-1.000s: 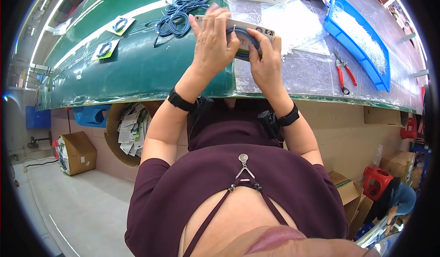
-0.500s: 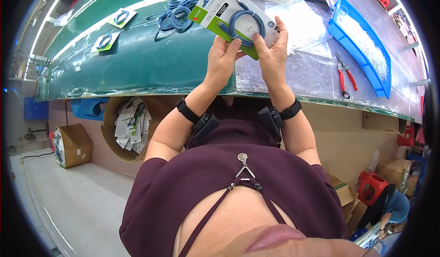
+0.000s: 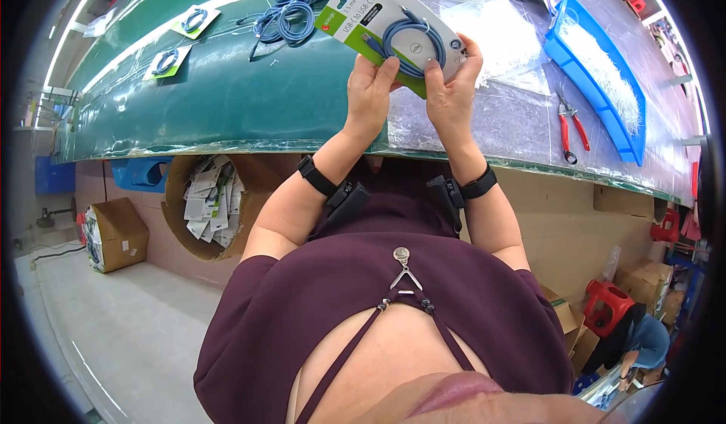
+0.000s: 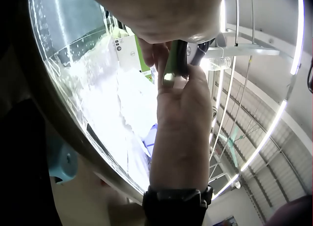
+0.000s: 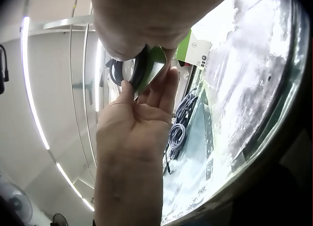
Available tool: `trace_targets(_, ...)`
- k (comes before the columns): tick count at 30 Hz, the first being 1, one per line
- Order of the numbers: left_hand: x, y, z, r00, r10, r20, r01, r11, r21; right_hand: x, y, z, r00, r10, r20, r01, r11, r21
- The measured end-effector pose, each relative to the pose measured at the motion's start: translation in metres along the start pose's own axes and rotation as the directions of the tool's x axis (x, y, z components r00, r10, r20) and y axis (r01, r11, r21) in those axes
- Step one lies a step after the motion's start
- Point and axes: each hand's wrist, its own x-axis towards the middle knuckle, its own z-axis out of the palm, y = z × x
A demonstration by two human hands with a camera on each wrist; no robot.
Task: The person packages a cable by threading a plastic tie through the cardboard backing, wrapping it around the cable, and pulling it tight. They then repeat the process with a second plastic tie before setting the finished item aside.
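Card (image 3: 355,12): white face, bright green band along one side, black lettering.
Cable on my card (image 3: 389,42): mid blue.
Loose cables (image 3: 291,15): the same blue.
Bench mat (image 3: 227,99): deep green, one pale stripe.
Tray (image 3: 590,91): bright blue; I see white strands in it.
Pliers (image 3: 569,125): red handles.
My top (image 3: 393,310): plain maroon.
My wrist straps (image 3: 316,176): black.
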Motion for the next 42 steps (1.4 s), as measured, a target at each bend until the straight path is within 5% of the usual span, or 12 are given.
trace_targets(2, 0.001, -0.003, -0.003, 1.000, -0.019, -0.012, 0.019, 1.000, -0.014, -0.001, 0.000, -0.001, 0.990, 0.129, 0.056, -0.133, 0.989, 0.065)
trace_targets(7, 0.002, -0.006, -0.008, 0.996, -0.088, 0.017, 0.089, 0.996, -0.031, 0.000, -0.003, -0.003, 0.998, 0.054, 0.038, -0.053, 0.998, -0.030)
trace_targets(10, 0.005, -0.001, -0.006, 0.974, -0.228, -0.013, 0.221, 0.955, -0.198, 0.003, -0.015, -0.012, 0.955, -0.294, -0.035, 0.225, 0.798, -0.559)
trace_targets(11, 0.006, 0.001, -0.007, 0.973, -0.231, 0.009, 0.228, 0.954, -0.194, 0.003, -0.020, -0.012, 0.955, -0.296, -0.030, 0.230, 0.798, -0.557)
trace_targets(13, 0.004, 0.003, -0.010, 0.969, -0.243, 0.048, 0.248, 0.951, -0.186, -0.002, -0.030, -0.015, 0.895, -0.361, 0.263, 0.443, 0.638, -0.630)
trace_targets(14, 0.001, 0.003, -0.009, 0.968, -0.245, 0.046, 0.250, 0.950, -0.189, -0.004, -0.032, -0.016, 0.839, -0.366, 0.402, 0.544, 0.546, -0.637)
trace_targets(17, -0.007, 0.006, -0.001, 0.935, -0.263, 0.238, 0.334, 0.878, -0.342, -0.005, -0.027, -0.009, 0.842, -0.359, 0.402, 0.538, 0.536, -0.650)
trace_targets(25, -0.011, 0.009, -0.004, 0.931, -0.275, 0.241, 0.360, 0.806, -0.470, 0.001, -0.012, -0.011, 0.725, -0.491, 0.483, 0.687, 0.560, -0.462)
trace_targets(34, -0.016, 0.014, -0.013, 0.899, -0.336, 0.280, 0.418, 0.848, -0.327, -0.003, -0.017, -0.034, 0.568, -0.389, 0.725, 0.781, 0.533, -0.325)
trace_targets(39, -0.011, 0.010, -0.018, 0.903, -0.363, 0.229, 0.409, 0.890, -0.202, 0.008, -0.020, -0.041, 0.588, -0.359, 0.724, 0.742, 0.595, -0.308)
trace_targets(42, -0.005, 0.011, -0.018, 0.936, -0.325, 0.138, 0.333, 0.942, -0.042, 0.020, -0.037, -0.042, 0.880, -0.422, 0.217, 0.467, 0.690, -0.553)
